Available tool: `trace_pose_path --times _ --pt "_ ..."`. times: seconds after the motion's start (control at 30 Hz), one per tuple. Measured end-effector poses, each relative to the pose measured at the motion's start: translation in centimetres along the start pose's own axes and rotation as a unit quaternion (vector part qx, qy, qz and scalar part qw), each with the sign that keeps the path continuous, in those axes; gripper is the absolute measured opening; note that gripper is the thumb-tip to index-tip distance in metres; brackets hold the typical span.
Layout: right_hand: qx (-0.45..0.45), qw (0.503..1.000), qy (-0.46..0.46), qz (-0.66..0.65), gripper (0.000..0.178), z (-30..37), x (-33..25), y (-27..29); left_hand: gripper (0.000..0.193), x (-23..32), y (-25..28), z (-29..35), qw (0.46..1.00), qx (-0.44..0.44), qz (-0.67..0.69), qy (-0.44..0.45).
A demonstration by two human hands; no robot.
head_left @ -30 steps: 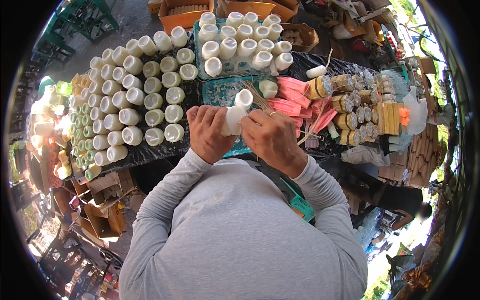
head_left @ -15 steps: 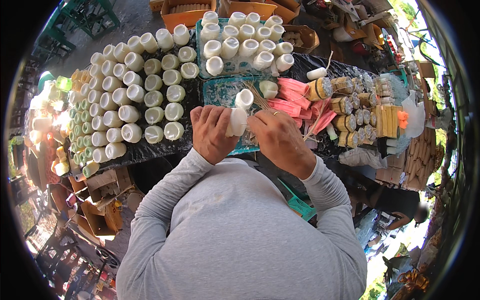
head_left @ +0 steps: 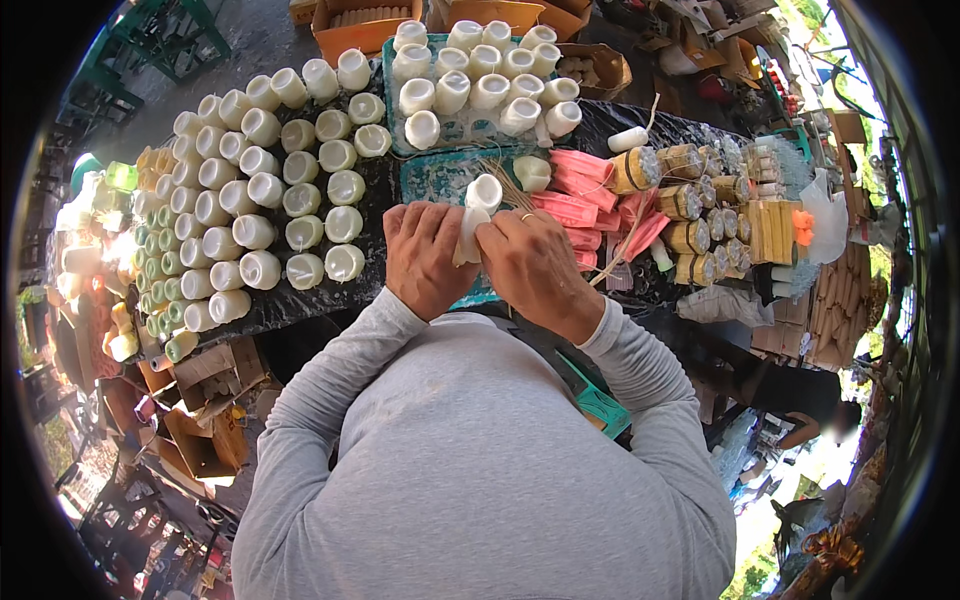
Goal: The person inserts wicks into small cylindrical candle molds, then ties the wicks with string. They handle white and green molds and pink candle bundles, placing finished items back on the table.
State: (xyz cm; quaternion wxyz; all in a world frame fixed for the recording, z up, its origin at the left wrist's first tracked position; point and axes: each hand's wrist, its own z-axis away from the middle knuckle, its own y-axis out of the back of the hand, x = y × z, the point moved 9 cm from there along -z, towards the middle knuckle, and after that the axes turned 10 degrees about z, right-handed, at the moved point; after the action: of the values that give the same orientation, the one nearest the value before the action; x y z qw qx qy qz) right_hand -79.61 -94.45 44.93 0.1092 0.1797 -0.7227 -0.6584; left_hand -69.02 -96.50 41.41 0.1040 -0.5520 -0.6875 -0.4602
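White candle (head_left: 468,240) over near part of teal tray (head_left: 425,176); left hand (head_left: 427,255) grasping it, right hand (head_left: 538,265) against it, pinch cannot tell. Probably light, stiff, slick, dentable; best held round sides.

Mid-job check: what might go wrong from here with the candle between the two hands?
1. The held candle may bump and tip the white candle just beyond it, as the two look very close in this view.
2. The right hand might snag the loose strings that lie just past its fingers.
3. The left hand could knock the nearest pale candle if it swings out left.
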Motion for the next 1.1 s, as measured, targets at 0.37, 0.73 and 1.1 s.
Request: trace_pose_path --times 0.37,0.73,1.1 --pt "0.008 0.999 -0.021 -0.036 0.002 0.4 0.5 0.5 0.056 -0.7 0.0 0.2 1.000 -0.007 -0.011 0.007" --pt "0.000 1.000 -0.009 -0.027 0.005 0.2 0.0 -0.5 0.055 -0.1 -0.2 0.4 1.000 0.000 -0.016 -0.003" --pt "-0.002 1.000 -0.020 -0.023 0.003 0.8 1.2 0.9 0.056 -0.8 0.0 0.6 1.000 0.000 -0.010 0.008"
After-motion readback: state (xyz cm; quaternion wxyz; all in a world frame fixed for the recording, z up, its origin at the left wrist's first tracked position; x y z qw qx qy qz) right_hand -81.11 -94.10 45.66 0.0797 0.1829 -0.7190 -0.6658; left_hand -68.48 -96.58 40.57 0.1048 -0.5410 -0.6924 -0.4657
